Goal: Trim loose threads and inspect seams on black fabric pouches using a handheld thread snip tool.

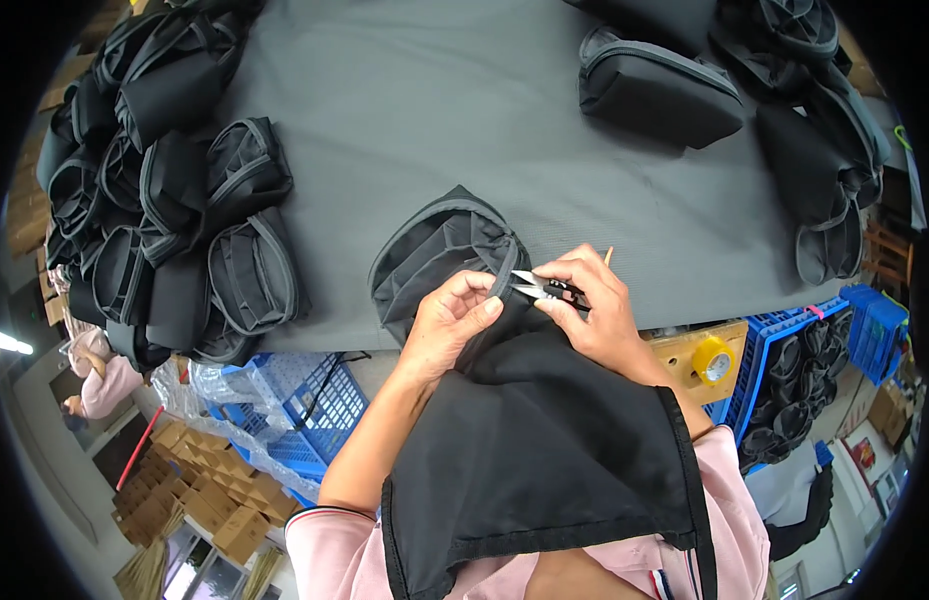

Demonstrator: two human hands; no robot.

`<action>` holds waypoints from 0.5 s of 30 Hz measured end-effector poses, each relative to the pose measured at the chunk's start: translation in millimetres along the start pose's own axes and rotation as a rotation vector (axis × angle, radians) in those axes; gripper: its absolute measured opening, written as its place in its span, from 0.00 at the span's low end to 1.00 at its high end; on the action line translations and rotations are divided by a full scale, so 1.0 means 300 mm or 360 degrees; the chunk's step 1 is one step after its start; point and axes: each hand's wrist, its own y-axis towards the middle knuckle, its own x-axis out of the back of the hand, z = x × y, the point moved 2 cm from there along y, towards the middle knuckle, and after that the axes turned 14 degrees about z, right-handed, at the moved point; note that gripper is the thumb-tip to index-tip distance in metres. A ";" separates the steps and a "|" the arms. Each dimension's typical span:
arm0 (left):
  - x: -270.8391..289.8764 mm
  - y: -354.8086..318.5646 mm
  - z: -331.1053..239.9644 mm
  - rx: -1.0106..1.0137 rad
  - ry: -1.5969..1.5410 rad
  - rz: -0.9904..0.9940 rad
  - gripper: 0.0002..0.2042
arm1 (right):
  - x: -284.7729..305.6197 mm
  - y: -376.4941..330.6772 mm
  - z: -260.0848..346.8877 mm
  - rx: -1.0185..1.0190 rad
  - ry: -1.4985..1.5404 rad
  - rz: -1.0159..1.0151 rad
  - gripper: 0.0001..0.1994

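In the lower centre of the frame a black apron (544,450) covers the person's front. Just above it, the left hand (449,325) pinches the zippered rim of a black zip pouch (434,255), its fingers closed on the edge. The right hand (594,310) has its fingers wrapped around a pair of snips (527,283), the silver blades at the same rim. The pouch sits at the centre, near the table's front edge, its mouth open toward the camera and dark folds of lining showing inside.

The table (404,110) is covered in plain dark grey. Below its edge, at lower left, clear plastic wrap (239,410) drapes over a blue plastic crate (329,405). At lower right, a yellow tape roll (713,361) rests on a wooden board (674,355), beside a blue crate (752,375) filled with black pouches (799,385).

More pouches (174,185) heap up at upper left, many gaping open; a single closed pouch (659,92) lies at upper right, near another pile (824,150). Farther off, cardboard boxes (199,490) are stacked at lower left, below another person (106,372) in pink at the left edge.
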 end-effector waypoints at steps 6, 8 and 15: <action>-0.003 0.008 -0.002 -0.0043 0.0090 0.0026 0.09 | 0.030 0.038 0.022 0.0122 -0.0265 0.0114 0.10; -0.003 0.005 -0.001 -0.0040 0.0060 0.0017 0.09 | 0.030 0.038 0.024 0.0118 -0.0266 0.0147 0.10; 0.004 -0.003 -0.001 -0.0028 -0.0028 0.0016 0.10 | 0.022 0.030 0.019 0.0081 0.0064 -0.0045 0.10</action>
